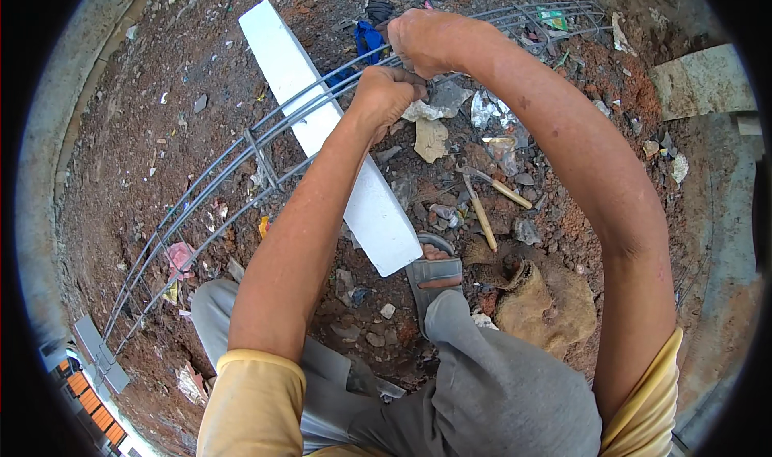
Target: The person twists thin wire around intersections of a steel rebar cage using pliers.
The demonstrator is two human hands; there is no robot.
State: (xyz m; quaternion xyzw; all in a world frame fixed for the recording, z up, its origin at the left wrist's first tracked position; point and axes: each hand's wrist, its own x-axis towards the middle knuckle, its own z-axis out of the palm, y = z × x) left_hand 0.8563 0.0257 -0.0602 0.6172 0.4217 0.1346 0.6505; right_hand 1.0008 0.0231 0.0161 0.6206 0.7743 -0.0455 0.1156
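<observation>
A long cage of thin grey steel bars [211, 185] curves across the view and rests over a white rectangular beam [371, 214]. My left hand [383, 97] is closed right at the bars, just beyond the beam's edge. Farther along the cage, my right hand [422, 45] is bent over the bars with its fingers curled. What lies inside either hand is hidden. A bent steel stirrup [259, 158] wraps the bars left of the beam. Pincers with pale handles [482, 222] lie on the ground, right of the beam and apart from both hands.
Blue cloth [368, 40] lies under the bars near my right hand. Crumpled brown sacking [547, 300] is by my sandalled foot [438, 270]. Stones and litter cover the reddish soil. A grey slab [103, 352] sits under the cage's near-left end; concrete edging [704, 79] stands right.
</observation>
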